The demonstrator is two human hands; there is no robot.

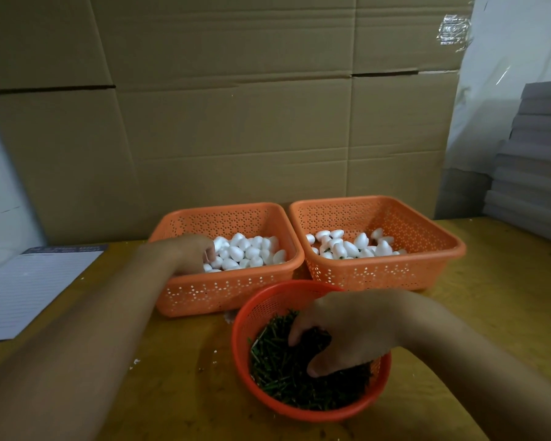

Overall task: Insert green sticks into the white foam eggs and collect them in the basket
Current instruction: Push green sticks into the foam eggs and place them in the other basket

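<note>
Two orange square baskets stand side by side on the wooden table. The left basket holds plain white foam eggs. The right basket holds white eggs, some showing a bit of green stick. A round red basket in front is full of short green sticks. My left hand reaches into the left basket with its fingers curled among the eggs; whether it grips one is hidden. My right hand is in the round basket, fingers curled down into the sticks.
A tall cardboard sheet stands right behind the baskets. A lined paper pad lies at the left of the table. Grey stacked sheets are at the far right. Small white foam crumbs dot the table.
</note>
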